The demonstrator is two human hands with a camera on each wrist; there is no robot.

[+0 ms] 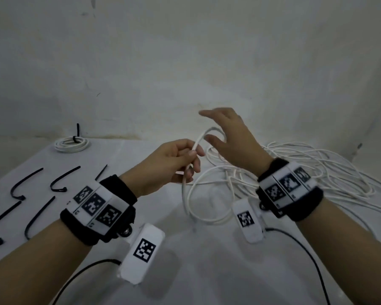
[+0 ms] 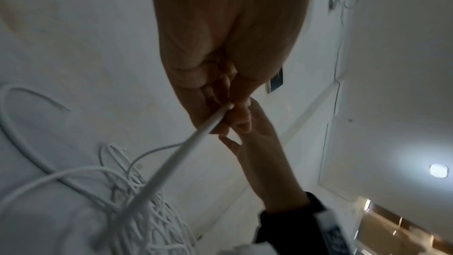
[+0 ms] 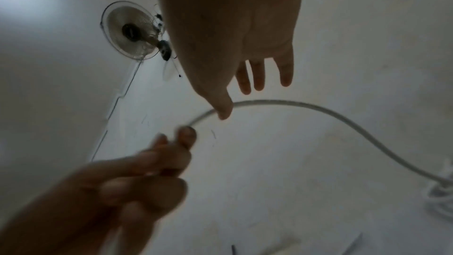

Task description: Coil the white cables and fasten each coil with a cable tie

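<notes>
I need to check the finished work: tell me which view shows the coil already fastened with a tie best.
The head view: the tied coil lies whole at the table's far left, a black cable tie cinched round it with its tail sticking up. Neither wrist view shows it; they show only the hands, the cable in hand and loose cable.

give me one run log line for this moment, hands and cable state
left hand: pinches white cable | right hand: open, at cable loop | finished coil: tied, far left | loose ties: on table
</notes>
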